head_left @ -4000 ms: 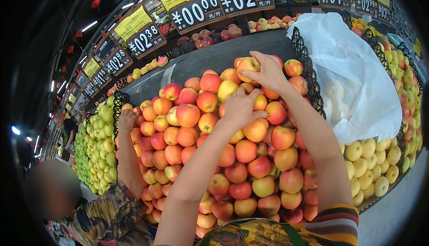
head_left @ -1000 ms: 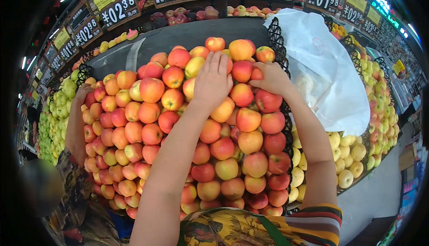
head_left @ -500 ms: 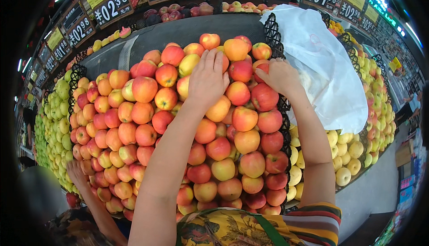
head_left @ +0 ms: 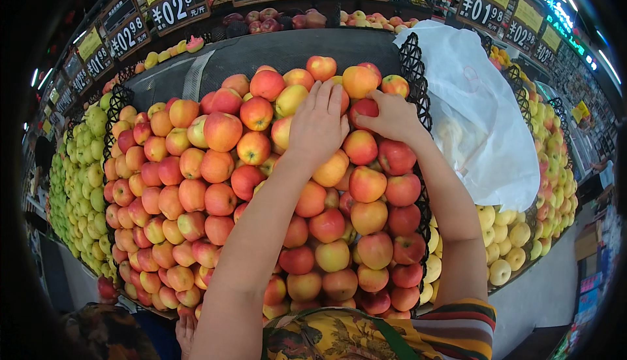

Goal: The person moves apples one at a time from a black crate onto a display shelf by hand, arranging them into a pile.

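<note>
A large sloping heap of red and yellow apples [head_left: 222, 131] fills the middle of the head view. My left hand [head_left: 317, 121] lies over the apples near the top of the heap, its fingers stretched out and close together. Part of an apple [head_left: 344, 100] shows just beside its fingertips. To its right, my right hand [head_left: 395, 117] curls its thumb and fingers around a red apple [head_left: 363, 110] that still sits among the others. The tips of the right fingers are partly hidden.
Black mesh dividers [head_left: 413, 66] border the heap. A white plastic sheet [head_left: 473, 118] covers part of the yellow fruit [head_left: 499, 272] at right. Green fruit [head_left: 85, 183] is piled at left. Another person's hand [head_left: 186, 334] shows at the lower left. Price signs [head_left: 176, 7] hang behind.
My right hand has moved left, from the heap's edge onto the red apple. My left hand stays in about the same place. The other person's hand has drawn back from the apples.
</note>
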A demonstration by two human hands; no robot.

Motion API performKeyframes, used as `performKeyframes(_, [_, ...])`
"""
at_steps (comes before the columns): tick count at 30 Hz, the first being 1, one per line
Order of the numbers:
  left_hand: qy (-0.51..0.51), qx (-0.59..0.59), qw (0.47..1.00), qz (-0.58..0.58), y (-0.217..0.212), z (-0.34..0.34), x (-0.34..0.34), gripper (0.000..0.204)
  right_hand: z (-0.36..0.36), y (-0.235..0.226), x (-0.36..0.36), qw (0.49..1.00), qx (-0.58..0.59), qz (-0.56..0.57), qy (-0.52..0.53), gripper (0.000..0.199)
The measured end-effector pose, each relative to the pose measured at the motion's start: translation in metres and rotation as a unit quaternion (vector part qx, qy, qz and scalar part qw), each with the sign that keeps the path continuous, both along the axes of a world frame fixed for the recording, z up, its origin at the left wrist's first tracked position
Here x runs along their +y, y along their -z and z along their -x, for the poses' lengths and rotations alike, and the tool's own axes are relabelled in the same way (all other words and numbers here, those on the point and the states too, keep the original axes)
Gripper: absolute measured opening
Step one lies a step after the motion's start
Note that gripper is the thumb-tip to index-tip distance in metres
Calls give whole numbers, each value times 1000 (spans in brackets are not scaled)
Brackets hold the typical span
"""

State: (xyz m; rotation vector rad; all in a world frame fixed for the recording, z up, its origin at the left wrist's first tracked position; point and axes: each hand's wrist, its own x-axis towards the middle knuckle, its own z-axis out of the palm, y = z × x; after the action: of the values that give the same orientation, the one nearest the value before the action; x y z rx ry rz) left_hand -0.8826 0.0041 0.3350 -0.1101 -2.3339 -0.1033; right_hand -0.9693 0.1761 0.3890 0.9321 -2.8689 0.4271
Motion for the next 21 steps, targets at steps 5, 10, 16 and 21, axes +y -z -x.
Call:
performKeyframes(5, [7, -1, 1000, -9, -1, 1, 2, 60, 2, 10, 14, 991, 23, 89, -93, 62])
performKeyframes(10, [10, 1, 1000, -11, -2, -3, -1, 57, -4, 11, 13, 988, 43, 89, -120, 65])
performKeyframes(16, [21, -5, 999, 32, -5, -5, 3, 57, 1, 26, 26, 972, 104, 166, -128, 63])
performKeyframes(21, [24, -6, 1000, 14, -3, -8, 0, 55, -62, 25, 21, 932, 330, 127, -82, 41])
